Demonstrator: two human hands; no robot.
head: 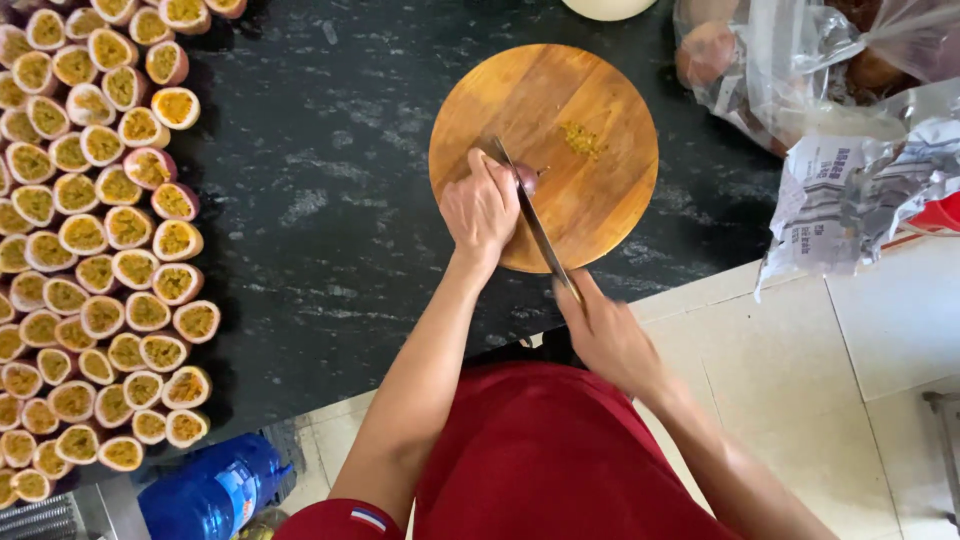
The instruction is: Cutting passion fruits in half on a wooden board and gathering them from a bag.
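Note:
A round wooden cutting board [590, 120] lies on the black stone counter. My left hand [481, 207] is closed over a dark purple passion fruit [526, 178] at the board's near left edge, holding it down. My right hand [603, 335] grips the handle of a long knife [530, 215], whose blade runs diagonally up to the fruit and rests against it. A small smear of yellow pulp and seeds [582, 139] sits near the middle of the board.
Several halved passion fruits [100, 240] with yellow pulp fill the counter's left side in rows. Plastic bags [820, 90] holding whole fruit lie at the top right. A blue bottle [210, 490] stands below the counter edge, over a tiled floor [860, 340].

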